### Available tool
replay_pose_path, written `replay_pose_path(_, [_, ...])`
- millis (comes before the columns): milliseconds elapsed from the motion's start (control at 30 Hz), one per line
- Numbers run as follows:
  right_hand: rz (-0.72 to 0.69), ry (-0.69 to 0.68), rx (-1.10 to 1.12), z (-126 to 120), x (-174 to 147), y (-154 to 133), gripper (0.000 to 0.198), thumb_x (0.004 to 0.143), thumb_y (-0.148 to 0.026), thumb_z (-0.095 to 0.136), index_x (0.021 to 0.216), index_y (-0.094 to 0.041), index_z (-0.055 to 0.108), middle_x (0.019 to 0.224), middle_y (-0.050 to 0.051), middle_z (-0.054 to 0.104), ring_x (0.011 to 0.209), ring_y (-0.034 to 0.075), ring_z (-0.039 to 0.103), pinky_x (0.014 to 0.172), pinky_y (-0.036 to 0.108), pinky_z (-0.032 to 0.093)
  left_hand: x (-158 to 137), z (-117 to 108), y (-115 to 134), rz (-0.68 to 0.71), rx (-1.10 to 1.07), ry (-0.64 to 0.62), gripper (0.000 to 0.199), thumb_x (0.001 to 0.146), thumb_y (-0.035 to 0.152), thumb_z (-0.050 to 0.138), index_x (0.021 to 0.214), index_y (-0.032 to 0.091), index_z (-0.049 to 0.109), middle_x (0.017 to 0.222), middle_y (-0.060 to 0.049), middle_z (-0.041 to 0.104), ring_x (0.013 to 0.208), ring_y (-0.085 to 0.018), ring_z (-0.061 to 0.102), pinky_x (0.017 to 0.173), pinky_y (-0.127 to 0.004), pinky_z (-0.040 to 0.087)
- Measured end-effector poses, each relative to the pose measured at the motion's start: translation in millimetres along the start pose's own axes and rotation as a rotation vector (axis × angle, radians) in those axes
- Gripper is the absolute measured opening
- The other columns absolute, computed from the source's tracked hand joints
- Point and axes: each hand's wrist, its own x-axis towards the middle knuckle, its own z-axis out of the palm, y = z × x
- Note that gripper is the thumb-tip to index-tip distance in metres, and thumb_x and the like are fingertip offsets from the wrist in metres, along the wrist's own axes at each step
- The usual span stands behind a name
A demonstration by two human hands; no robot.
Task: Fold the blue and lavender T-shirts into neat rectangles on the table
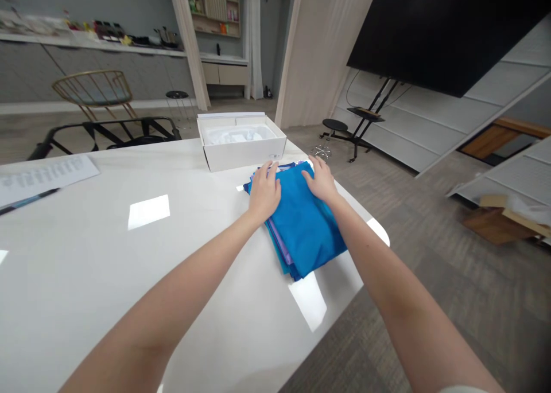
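Along right edge of glossy, smooth white tabletop (77,267): one open rectangular white cardboard box (245,155), at far right corner, translucent contents inside; one squared stack of folded blue, teal and purple fabric (305,221), soft, layers too tight to count, between box and rounded near corner. Two bare hands, left (264,192) and right (322,181), palms down on fabric, fingers extended, unclenched.
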Motion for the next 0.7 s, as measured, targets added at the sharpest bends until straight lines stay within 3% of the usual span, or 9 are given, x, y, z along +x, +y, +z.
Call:
replay_pose_path(67, [-0.103, 0.014, 0.038, -3.6, 2.1, -4.5, 0.06, 0.101, -0.048, 0.046, 0.154, -0.021, 0.049, 0.164, 0.014, 0.039, 0.151, 0.035, 0.034, 0.122, 0.059, 0.031, 4.9, 8.9, 14.6, 0.043, -0.004, -0.037, 0.048, 0.101, 0.019, 0.04, 0.147, 0.019, 0.051, 0.158, -0.015, 0.045, 0.151, -0.027, 0.036, 0.128, -0.048, 0.021])
replay_pose_path(167, [-0.165, -0.147, 0.088, 8.1, 1.9, -7.5, 0.053, 0.105, -0.045, 0.038, 0.149, -0.021, 0.057, 0.162, 0.01, 0.045, 0.151, 0.03, 0.037, 0.126, 0.053, 0.027, 8.8, 28.4, 16.9, 0.001, -0.006, -0.126, 0.045, 0.104, 0.025, 0.037, 0.144, 0.02, 0.055, 0.158, -0.014, 0.048, 0.151, -0.028, 0.037, 0.128, -0.052, 0.019])
replay_pose_path(267, [-0.105, -0.348, 0.038, 28.7, -6.7, -5.7, 0.053, 0.106, -0.046, 0.034, 0.153, -0.028, 0.052, 0.166, 0.006, 0.039, 0.155, 0.033, 0.03, 0.125, 0.065, 0.019, 2.4, 46.3, 1.4, -0.098, 0.057, -0.325, 0.044, 0.103, 0.035, 0.044, 0.141, 0.022, 0.06, 0.154, -0.014, 0.054, 0.149, -0.032, 0.04, 0.127, -0.058, 0.016])
replay_pose_path(333, [-0.068, -0.394, 0.003, 37.4, -13.1, -2.4, 0.054, 0.107, -0.05, 0.033, 0.156, -0.032, 0.048, 0.169, 0.003, 0.032, 0.158, 0.034, 0.022, 0.124, 0.071, 0.013, -4.3, 53.3, -10.4, -0.12, 0.116, -0.398, 0.049, 0.101, 0.04, 0.048, 0.143, 0.019, 0.061, 0.155, -0.015, 0.053, 0.152, -0.034, 0.036, 0.128, -0.057, 0.012])
replay_pose_path(433, [-0.045, -0.406, 0.015, 38.1, -20.7, 6.6, 0.059, 0.106, -0.057, 0.032, 0.16, -0.035, 0.041, 0.172, 0.001, 0.025, 0.16, 0.033, 0.015, 0.123, 0.072, 0.012, -11.2, 56.0, -22.1, -0.101, 0.174, -0.399, 0.057, 0.1, 0.047, 0.047, 0.147, 0.016, 0.059, 0.159, -0.015, 0.049, 0.154, -0.035, 0.031, 0.129, -0.055, 0.01])
replay_pose_path(533, [0.002, -0.401, 0.074, 29.2, -32.4, 21.2, 0.066, 0.104, -0.064, 0.033, 0.162, -0.035, 0.037, 0.173, 0.001, 0.021, 0.16, 0.032, 0.012, 0.125, 0.069, 0.012, -16.0, 51.2, -23.5, -0.08, 0.19, -0.385, 0.06, 0.098, 0.054, 0.048, 0.148, 0.023, 0.058, 0.158, -0.011, 0.051, 0.154, -0.036, 0.031, 0.128, -0.056, 0.011])
replay_pose_path(700, [0.054, -0.363, 0.216, 2.9, -71.0, 42.0, 0.083, 0.097, -0.077, 0.033, 0.164, -0.027, 0.036, 0.173, 0.005, 0.021, 0.16, 0.028, 0.016, 0.131, 0.049, 0.013, -35.0, 33.8, 8.9, -0.053, 0.209, -0.382, 0.065, 0.098, 0.059, 0.047, 0.154, 0.025, 0.051, 0.164, -0.011, 0.042, 0.156, -0.037, 0.027, 0.128, -0.061, 0.007])
